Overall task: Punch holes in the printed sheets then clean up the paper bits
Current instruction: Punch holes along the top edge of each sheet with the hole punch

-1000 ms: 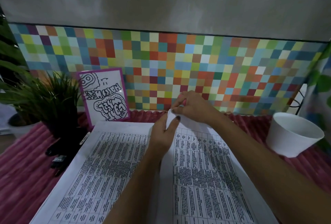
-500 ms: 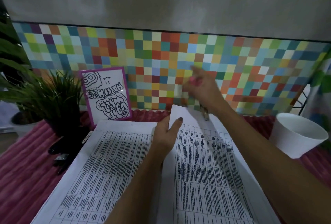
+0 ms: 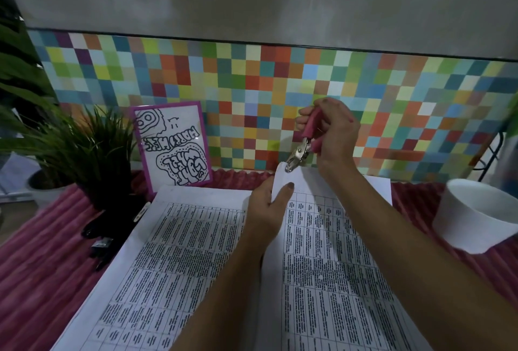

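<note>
Right hand [image 3: 333, 134] grips pink-handled hole punch [image 3: 301, 148], its metal head at the lifted far corner of the right printed sheet [image 3: 330, 255]. Left hand [image 3: 269, 207] pinches that corner. Sheets white, covered in dense table print, lying on pink cloth [image 3: 42, 252].

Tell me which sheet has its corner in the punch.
The right sheet: the left hand holds its far corner up in the pink-handled punch; the left sheet lies flat.

One head-worn camera looks forward and down, close over the printed sheets [image 3: 330, 266].
</note>
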The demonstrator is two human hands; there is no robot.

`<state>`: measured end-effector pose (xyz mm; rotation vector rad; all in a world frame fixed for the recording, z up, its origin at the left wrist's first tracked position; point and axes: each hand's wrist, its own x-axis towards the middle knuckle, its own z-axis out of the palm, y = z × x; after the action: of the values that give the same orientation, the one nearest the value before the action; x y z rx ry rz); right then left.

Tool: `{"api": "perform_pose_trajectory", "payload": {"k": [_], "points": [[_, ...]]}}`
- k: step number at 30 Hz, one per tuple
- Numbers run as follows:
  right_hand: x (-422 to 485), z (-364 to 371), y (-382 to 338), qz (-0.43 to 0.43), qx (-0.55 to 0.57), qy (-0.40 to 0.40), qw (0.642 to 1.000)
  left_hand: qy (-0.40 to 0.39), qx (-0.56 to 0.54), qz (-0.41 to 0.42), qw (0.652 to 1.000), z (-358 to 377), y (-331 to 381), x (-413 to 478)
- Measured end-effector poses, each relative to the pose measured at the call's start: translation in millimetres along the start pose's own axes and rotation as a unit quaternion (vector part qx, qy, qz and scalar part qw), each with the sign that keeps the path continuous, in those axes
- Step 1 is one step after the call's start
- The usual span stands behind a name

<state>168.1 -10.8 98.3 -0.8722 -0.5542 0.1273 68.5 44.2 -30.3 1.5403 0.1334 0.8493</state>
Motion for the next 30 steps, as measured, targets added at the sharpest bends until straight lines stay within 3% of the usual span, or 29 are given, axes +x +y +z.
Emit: {"api": "perform_pose_trajectory", "payload": {"k": [11,30], "points": [[2,7,0,0.036,-0.08,-0.024,0.996,-0.017,0.005,0.001,1.0,0,-1,0],[4,10,2,0.022,-0.081,0.066,0.994,-0.022,0.038,-0.01,0.999,2,4,-2]]}}
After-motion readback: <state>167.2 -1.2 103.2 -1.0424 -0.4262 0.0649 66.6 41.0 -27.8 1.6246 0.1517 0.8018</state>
